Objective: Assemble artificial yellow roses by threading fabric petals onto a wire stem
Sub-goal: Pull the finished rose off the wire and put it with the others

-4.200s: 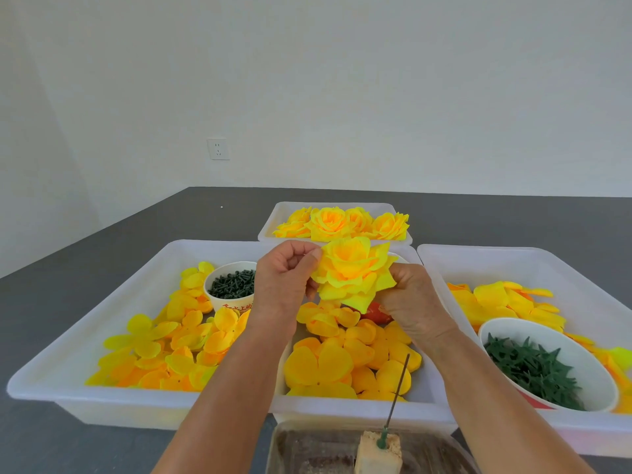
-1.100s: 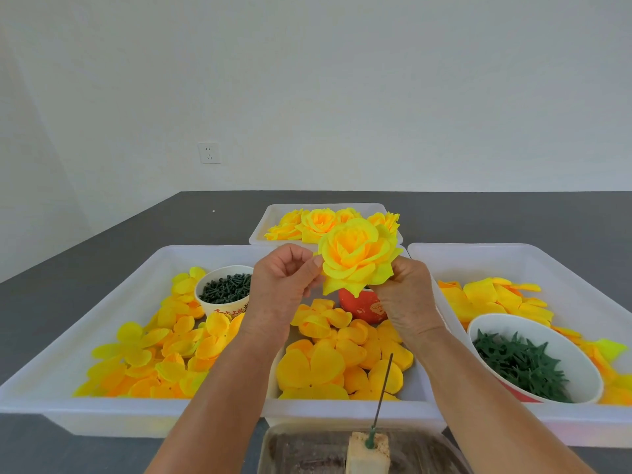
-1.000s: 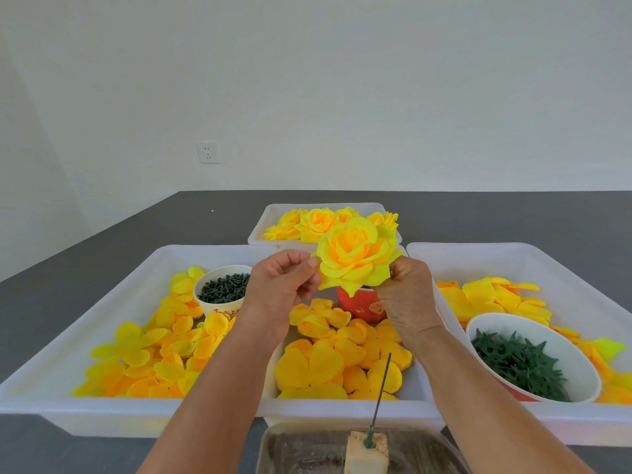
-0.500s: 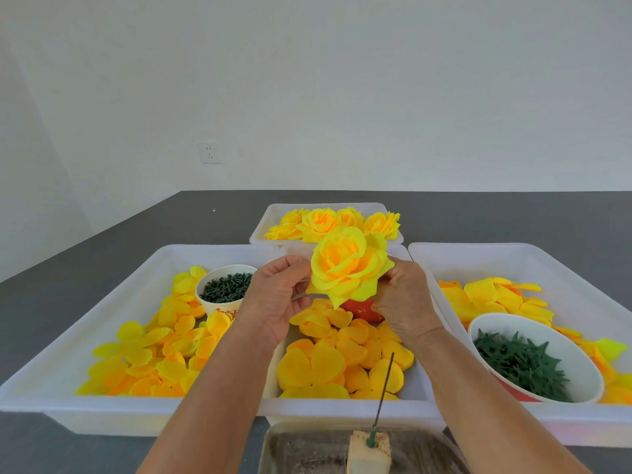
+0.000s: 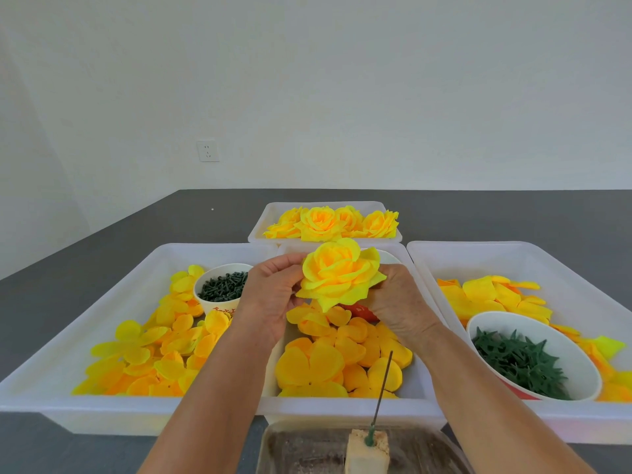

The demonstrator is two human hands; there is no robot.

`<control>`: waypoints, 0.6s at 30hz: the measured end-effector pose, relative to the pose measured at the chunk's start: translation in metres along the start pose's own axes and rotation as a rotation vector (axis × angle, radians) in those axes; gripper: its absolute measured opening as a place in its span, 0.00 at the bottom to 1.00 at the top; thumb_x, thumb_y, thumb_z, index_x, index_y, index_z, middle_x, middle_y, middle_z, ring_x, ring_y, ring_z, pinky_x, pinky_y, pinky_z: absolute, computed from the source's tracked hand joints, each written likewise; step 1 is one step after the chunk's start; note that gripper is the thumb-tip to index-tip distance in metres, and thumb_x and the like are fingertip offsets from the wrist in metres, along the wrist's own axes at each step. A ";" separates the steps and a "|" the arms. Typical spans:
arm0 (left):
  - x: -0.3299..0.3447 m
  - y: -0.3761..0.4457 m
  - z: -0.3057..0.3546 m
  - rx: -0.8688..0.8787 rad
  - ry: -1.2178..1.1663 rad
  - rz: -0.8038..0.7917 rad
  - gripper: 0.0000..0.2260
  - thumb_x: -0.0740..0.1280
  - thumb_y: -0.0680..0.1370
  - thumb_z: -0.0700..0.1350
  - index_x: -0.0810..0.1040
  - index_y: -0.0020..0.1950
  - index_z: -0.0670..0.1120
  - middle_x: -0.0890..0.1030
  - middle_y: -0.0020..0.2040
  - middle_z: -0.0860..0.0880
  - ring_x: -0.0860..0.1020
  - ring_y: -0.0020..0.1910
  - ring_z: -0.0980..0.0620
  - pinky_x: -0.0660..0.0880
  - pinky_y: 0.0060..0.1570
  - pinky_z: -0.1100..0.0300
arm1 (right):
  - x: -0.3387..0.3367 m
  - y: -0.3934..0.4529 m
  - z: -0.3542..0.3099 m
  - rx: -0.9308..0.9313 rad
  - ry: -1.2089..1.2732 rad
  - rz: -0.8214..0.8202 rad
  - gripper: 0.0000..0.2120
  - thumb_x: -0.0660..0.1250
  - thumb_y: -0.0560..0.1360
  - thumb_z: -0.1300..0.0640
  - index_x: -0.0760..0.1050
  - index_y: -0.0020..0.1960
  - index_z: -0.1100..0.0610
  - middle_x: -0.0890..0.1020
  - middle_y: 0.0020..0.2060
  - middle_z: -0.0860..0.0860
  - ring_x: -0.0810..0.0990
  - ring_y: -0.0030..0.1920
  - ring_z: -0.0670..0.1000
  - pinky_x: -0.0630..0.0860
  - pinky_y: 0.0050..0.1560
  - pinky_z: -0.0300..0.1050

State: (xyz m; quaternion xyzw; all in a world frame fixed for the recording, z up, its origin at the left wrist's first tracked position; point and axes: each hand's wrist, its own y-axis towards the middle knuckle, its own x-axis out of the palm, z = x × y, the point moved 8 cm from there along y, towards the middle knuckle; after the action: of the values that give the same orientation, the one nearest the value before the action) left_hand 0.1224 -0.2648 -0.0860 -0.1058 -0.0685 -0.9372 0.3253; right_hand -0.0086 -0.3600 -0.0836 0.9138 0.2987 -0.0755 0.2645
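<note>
Rose (image 5: 340,273), bloom facing the camera, pinched from behind by left hand (image 5: 270,295) and right hand (image 5: 398,299).

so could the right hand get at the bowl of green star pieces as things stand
Probably yes, once it lets go: the right hand grips the rose, so it is occupied. The bowl of green star pieces sits open-topped just to its right, with nothing between them.

A wall socket (image 5: 207,151) sits on the white wall (image 5: 342,80) beyond my dark bench's (image 5: 102,234) far-left corner.
</note>
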 end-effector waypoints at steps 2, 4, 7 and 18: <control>0.000 -0.001 0.002 0.029 0.010 0.010 0.13 0.66 0.75 0.34 0.85 0.37 0.49 0.81 0.34 0.45 0.73 0.35 0.46 0.74 0.33 0.58 | -0.002 -0.001 0.002 0.028 0.042 0.011 0.05 0.73 0.69 0.60 0.82 0.44 0.54 0.84 0.40 0.49 0.81 0.44 0.49 0.78 0.46 0.39; 0.001 -0.001 0.006 0.083 0.065 0.013 0.11 0.66 0.75 0.34 0.84 0.41 0.48 0.79 0.35 0.42 0.70 0.36 0.46 0.70 0.33 0.59 | -0.004 -0.002 0.004 0.050 0.059 0.022 0.04 0.73 0.69 0.62 0.82 0.42 0.54 0.85 0.38 0.49 0.81 0.41 0.47 0.79 0.42 0.39; 0.001 -0.003 0.013 0.216 0.242 0.033 0.09 0.66 0.75 0.34 0.83 0.46 0.46 0.76 0.28 0.48 0.68 0.25 0.56 0.66 0.24 0.67 | -0.008 -0.002 -0.003 -0.002 0.034 0.065 0.14 0.72 0.69 0.66 0.78 0.32 0.48 0.80 0.26 0.38 0.76 0.30 0.36 0.71 0.32 0.28; 0.010 -0.005 0.014 0.143 -0.032 -0.099 0.10 0.58 0.81 0.41 0.79 0.55 0.44 0.76 0.29 0.49 0.72 0.26 0.55 0.69 0.24 0.64 | -0.014 -0.003 -0.006 0.024 0.252 0.156 0.14 0.74 0.68 0.64 0.80 0.35 0.45 0.82 0.30 0.38 0.79 0.33 0.35 0.72 0.32 0.27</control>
State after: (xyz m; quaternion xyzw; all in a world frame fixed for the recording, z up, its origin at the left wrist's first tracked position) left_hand 0.1140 -0.2641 -0.0707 -0.0936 -0.1456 -0.9430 0.2842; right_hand -0.0214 -0.3620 -0.0755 0.9396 0.2567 0.0570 0.2190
